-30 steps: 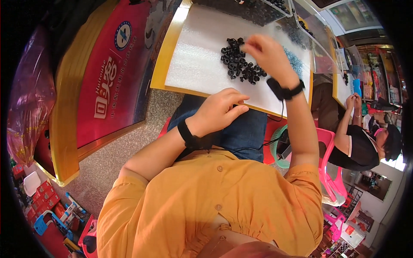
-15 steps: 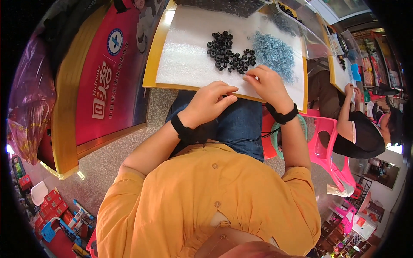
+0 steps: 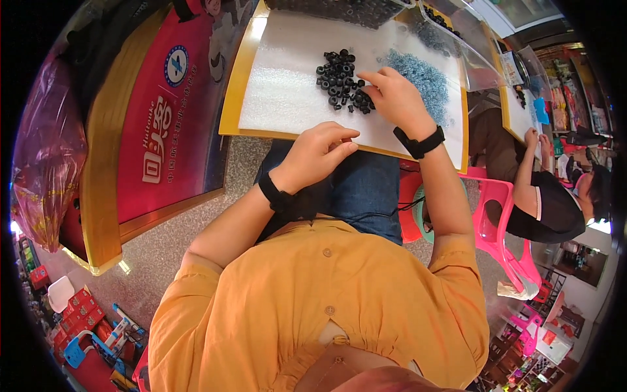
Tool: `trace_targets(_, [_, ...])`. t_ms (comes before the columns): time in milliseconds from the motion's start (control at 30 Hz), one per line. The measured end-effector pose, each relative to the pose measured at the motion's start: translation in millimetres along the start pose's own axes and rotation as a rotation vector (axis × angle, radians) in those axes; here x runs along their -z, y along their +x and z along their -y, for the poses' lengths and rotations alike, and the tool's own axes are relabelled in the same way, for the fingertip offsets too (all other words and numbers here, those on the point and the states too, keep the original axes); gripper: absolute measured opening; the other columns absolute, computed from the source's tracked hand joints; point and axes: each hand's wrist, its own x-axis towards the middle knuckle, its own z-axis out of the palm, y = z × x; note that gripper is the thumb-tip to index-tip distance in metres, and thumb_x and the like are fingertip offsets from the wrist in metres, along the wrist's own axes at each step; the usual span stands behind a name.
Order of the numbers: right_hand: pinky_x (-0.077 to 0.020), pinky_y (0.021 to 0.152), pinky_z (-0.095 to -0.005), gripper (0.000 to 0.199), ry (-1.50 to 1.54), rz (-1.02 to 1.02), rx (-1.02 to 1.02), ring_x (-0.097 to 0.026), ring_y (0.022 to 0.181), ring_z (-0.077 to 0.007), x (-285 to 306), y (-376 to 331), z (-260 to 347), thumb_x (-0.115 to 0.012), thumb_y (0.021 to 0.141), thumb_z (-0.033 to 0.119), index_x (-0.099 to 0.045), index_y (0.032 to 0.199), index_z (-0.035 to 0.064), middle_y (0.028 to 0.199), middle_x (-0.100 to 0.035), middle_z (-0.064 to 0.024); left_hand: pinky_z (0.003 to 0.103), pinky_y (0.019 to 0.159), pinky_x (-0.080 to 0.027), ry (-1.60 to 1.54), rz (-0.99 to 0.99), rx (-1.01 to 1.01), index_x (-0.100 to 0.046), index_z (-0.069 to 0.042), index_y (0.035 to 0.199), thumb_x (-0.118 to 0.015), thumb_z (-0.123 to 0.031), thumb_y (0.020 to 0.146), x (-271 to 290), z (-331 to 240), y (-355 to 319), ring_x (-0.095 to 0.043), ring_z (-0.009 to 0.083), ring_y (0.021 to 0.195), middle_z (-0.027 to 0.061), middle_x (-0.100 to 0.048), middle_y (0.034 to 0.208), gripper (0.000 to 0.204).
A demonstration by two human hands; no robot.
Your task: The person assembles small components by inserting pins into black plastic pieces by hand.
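Note:
A heap of shiny black beads (image 3: 339,81) lies on the white foam sheet (image 3: 281,78) of a yellow-edged board. Over its right side reaches my right hand (image 3: 400,99), fingertips at the beads and somewhat apart; no bead shows clearly in them. Beside that hand spreads a pile of small clear-blue beads (image 3: 421,81). My left hand (image 3: 317,153) stays at the board's near edge, above my lap, thumb and forefinger drawn close as in a pinch. Whatever they hold is too small to make out. Both wrists wear black bands.
Clear plastic bins (image 3: 353,12) of black pieces stand along the board's far side. A pink-topped counter (image 3: 153,124) is at my left. To the right are a pink chair (image 3: 493,209) and another person (image 3: 548,202) working at a similar board.
My right hand has moved up, away from my left hand, onto the black beads' right side, and its fingers have reached out. My left hand has hardly moved.

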Motion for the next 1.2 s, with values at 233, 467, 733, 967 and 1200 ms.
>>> trace_targets(233, [-0.0527, 0.075, -0.0413, 0.017, 0.036, -0.046, -0.018, -0.064, 0.088, -0.0335, -0.1, 3.9, -13.5, -0.065, 0.089, 0.02, -0.07, 0.098, 0.0062, 0.094, -0.065, -0.0129, 0.024, 0.064, -0.048, -0.167, -0.025, 0.099, -0.07, -0.004, 0.113, -0.064, -0.021, 0.095, -1.3, 5.9, 3.6, -0.058, 0.0106, 0.07, 0.0049, -0.067, 0.094, 0.025])
trace_targets(467, [-0.0439, 0.064, -0.0247, 0.018, 0.807, 0.197, -0.089, -0.055, 0.071, -0.0114, 12.4, -65.4, 34.2, -0.059, 0.098, 0.02, -0.064, 0.101, 0.0029, 0.083, -0.059, -0.0002, 0.017, 0.052, -0.04, -0.739, -0.029, 0.306, -0.063, -0.01, 0.129, -0.064, -0.015, 0.095, 5.9, -7.8, 0.8, -0.051, 0.0025, 0.063, 0.0007, -0.064, 0.101, 0.035])
trace_targets(733, [-0.0342, 0.056, -0.0206, 0.027, 1.633, 0.274, -0.547, -0.043, 0.063, -0.0049, 1.3, -96.4, 52.9, -0.055, 0.102, 0.033, -0.06, 0.1, 0.0064, 0.075, -0.05, 0.0043, 0.016, 0.054, -0.039, -0.572, -0.021, 0.11, -0.068, -0.006, 0.121, -0.071, -0.009, 0.089, -5.0, -8.0, -2.0, -0.052, 0.0021, 0.07, 0.0013, -0.057, 0.107, 0.032])
trace_targets(967, [-0.0347, 0.054, -0.0194, 0.026, 1.579, 0.198, -0.535, -0.045, 0.062, -0.0049, -9.0, -104.2, 55.7, -0.056, 0.102, 0.03, -0.062, 0.105, 0.0046, 0.076, -0.054, 0.0031, 0.019, 0.064, -0.047, -0.421, -0.068, 0.05, -0.07, -0.004, 0.116, -0.071, -0.009, 0.089, -5.7, -12.2, -3.8, -0.059, 0.0068, 0.081, 0.0057, -0.059, 0.109, 0.027])
trace_targets(1200, [-0.0355, 0.054, -0.018, 0.026, 1.558, 0.125, -0.578, -0.046, 0.062, -0.0033, -14.9, -110.3, 61.6, -0.059, 0.1, 0.029, -0.065, 0.102, 0.0038, 0.079, -0.06, 0.0017, 0.019, 0.065, -0.048, -0.295, -0.081, -0.016, -0.069, -0.002, 0.116, -0.071, -0.009, 0.089, -7.9, 0.4, -6.8, -0.059, 0.0062, 0.081, 0.0068, -0.059, 0.111, 0.028])
